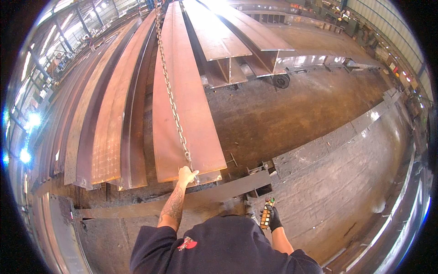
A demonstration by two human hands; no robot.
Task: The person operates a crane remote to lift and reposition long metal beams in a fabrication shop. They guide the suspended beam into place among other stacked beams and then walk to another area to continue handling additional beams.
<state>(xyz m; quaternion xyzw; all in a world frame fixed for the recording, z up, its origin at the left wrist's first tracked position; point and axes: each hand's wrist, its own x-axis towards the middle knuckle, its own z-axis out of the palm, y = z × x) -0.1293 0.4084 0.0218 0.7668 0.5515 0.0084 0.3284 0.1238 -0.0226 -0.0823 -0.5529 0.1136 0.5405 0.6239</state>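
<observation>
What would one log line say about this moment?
left hand: grips chain at steel beam end | right hand: gloved, holds button remote | floor: dirty

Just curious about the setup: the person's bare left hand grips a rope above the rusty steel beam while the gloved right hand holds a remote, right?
Not a rope: the head view shows the left hand gripping a metal chain above the beam. The rest stands: gloved right hand, remote.

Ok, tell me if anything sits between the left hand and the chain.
Nothing visible does. The left hand already touches the chain's lower end at the near edge of the rusty steel beam.
</observation>
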